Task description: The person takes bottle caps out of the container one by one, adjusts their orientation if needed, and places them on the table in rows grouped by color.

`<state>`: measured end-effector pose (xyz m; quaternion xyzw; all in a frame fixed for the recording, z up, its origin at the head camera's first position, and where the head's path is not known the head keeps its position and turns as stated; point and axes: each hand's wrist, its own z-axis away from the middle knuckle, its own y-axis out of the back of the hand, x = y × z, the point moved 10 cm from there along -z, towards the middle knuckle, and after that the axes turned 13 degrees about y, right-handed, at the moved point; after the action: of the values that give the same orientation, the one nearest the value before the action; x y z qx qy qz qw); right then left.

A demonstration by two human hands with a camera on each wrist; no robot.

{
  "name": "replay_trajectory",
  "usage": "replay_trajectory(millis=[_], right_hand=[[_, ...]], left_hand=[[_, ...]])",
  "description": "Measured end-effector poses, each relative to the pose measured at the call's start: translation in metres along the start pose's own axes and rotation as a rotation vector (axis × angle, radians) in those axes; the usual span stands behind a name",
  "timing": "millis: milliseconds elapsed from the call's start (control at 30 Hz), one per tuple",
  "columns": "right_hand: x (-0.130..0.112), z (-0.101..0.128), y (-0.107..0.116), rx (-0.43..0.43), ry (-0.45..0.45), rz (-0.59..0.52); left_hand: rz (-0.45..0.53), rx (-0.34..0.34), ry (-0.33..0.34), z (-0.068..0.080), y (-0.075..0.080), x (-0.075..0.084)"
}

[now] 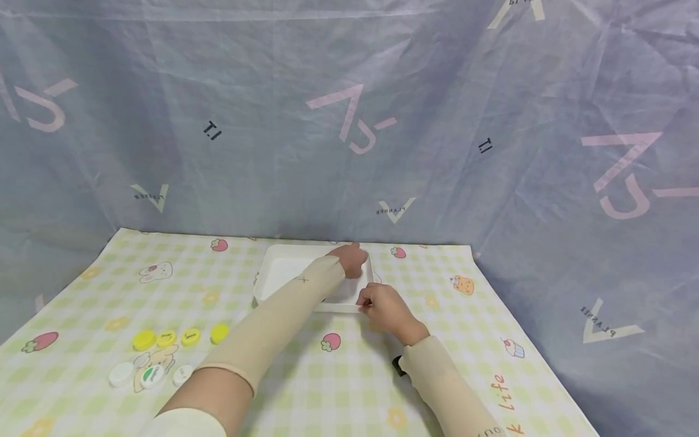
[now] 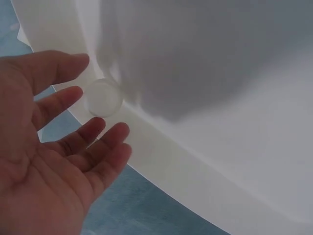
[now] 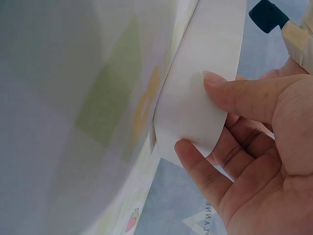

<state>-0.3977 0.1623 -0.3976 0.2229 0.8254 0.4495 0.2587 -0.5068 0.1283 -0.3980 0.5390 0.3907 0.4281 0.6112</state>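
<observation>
A white rectangular tray (image 1: 284, 270) lies at the back middle of the checked tablecloth. My left hand (image 1: 352, 258) reaches across to the tray's far right corner. In the left wrist view this hand (image 2: 73, 132) is spread, its fingers straight beside the tray's wall (image 2: 205, 127) and close to a small round translucent disc (image 2: 102, 98). My right hand (image 1: 377, 303) is at the tray's near right corner. In the right wrist view the thumb and fingers of that hand (image 3: 198, 112) pinch the tray's white rim (image 3: 205, 44).
Several yellow bottle caps (image 1: 166, 338) lie in a row at the front left, with three white caps (image 1: 147, 375) just in front of them. A blue printed sheet (image 1: 349, 121) hangs behind and beside the table. The cloth (image 1: 480, 315) carries cartoon prints.
</observation>
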Motion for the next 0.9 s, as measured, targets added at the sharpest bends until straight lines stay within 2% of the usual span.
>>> replay_trajectory(millis=[200, 500, 733, 900], right_hand=[[-0.002, -0.002, -0.003, -0.004, 0.014, 0.004], [0.001, 0.000, -0.001, -0.006, -0.008, 0.003], [0.002, 0.001, -0.003, -0.020, 0.000, 0.013], [0.002, 0.001, -0.002, -0.019, -0.009, 0.014]], left_hand=[[-0.023, -0.027, 0.019, 0.007, -0.001, -0.001], [-0.077, 0.034, -0.050, 0.010, 0.002, 0.006], [-0.035, 0.021, -0.078, 0.003, 0.002, 0.007], [0.038, -0.006, -0.107, -0.001, 0.006, 0.005]])
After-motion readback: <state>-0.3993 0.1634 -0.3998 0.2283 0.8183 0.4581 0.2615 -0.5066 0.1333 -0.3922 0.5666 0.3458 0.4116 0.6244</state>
